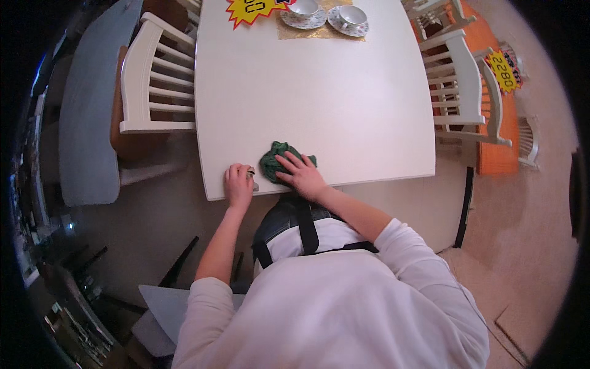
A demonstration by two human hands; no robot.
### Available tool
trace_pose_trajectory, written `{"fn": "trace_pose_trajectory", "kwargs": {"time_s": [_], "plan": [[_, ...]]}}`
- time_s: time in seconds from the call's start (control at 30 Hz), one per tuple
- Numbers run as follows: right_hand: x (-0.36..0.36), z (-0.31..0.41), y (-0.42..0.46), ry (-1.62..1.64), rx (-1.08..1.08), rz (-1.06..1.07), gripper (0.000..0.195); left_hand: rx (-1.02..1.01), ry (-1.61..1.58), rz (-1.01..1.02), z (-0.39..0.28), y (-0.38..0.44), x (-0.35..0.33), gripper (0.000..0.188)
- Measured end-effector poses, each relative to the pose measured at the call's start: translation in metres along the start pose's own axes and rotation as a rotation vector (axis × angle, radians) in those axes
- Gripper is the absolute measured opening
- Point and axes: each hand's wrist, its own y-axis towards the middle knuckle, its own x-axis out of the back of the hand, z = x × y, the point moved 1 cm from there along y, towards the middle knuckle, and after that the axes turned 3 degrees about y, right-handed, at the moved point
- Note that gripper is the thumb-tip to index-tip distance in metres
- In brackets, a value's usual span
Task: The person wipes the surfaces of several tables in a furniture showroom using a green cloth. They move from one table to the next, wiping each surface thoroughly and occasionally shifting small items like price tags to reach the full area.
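Observation:
A crumpled green cloth (pixel 272 167) lies near the front edge of the white tabletop (pixel 313 101). My right hand (pixel 304 177) rests on top of it with the fingers spread, covering its right part. To the left of the cloth, close to the table's front left corner, my left hand (pixel 238 184) is curled around a small greyish item (pixel 250 173). Most of that item is hidden by the fingers, so its kind is unclear.
Two floral cups (pixel 353 15) on saucers stand on a gold mat (pixel 318 34) at the far end, beside a yellow price sign (pixel 251 13). White spindle-back chairs (pixel 138 78) (pixel 465 83) flank both sides. An orange wooden table (pixel 498 138) is at right, a grey table (pixel 90 115) at left.

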Motion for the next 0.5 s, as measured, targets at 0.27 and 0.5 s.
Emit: {"fn": "trace_pose_trajectory", "kwargs": {"time_s": [0.27,0.5], "plan": [[0.03,-0.107,-0.131,0.006,-0.72,-0.426,0.048,-0.036,0.045,-0.043,-0.001,0.0,-0.008,0.034],[-0.02,-0.147,-0.163,0.06,-1.257,-0.255,0.073,-0.166,0.049,-0.003,-0.028,0.014,-0.015,0.034]]}}
